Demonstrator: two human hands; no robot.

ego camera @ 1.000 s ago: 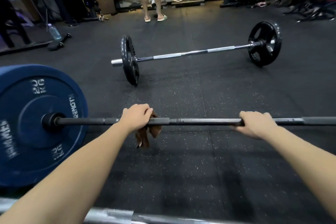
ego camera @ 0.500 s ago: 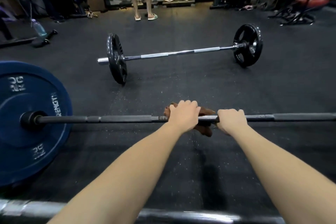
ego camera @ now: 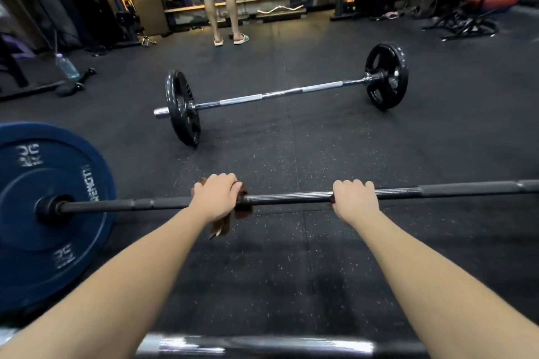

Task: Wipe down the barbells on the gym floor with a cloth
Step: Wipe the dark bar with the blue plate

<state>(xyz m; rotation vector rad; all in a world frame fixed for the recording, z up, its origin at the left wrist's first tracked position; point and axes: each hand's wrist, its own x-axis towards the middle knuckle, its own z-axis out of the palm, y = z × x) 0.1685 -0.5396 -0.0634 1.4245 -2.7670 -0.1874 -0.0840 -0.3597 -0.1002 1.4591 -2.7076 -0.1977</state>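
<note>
Your left hand (ego camera: 217, 198) curls over the brown cloth (ego camera: 230, 220), wrapped round the near barbell (ego camera: 291, 198) shaft, right of the blue plate (ego camera: 43, 213). Your right hand (ego camera: 354, 198) grips bare shaft. Second barbell (ego camera: 277, 93) lies beyond on the floor (ego camera: 291, 256).

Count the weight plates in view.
3. Blue plate on the gripped bar's left end; left black plate and right black plate on the far barbell. The gripped bar's right end is off-frame, possibly hiding another.
</note>
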